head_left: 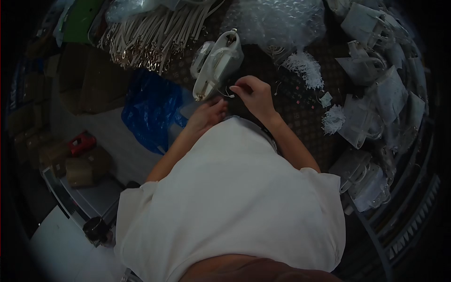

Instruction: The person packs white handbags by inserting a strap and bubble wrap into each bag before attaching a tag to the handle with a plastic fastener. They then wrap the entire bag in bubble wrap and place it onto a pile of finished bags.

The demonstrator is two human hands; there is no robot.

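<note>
A white handbag (217, 70) lies on the dark patterned table in front of me, with clear wrap about its handles. At its near right side, my right hand (256, 97) is closed in a pinch on a thin white tag string (226, 90). The string has a small white end piece and hangs beside the bag. My left hand (206, 116) is just below the bag's near end, its fingers partly curled and smeared by motion. Whether it holds anything is hidden.
Many pale straps (155, 37) with metal clips lie at the back left, beside bubble wrap (277, 21). Blue plastic (148, 110) hangs at the left edge. White strings (305, 70) and small tags lie to the right, before several wrapped white bags (390, 94). Cardboard boxes (87, 167) stand lower left.
</note>
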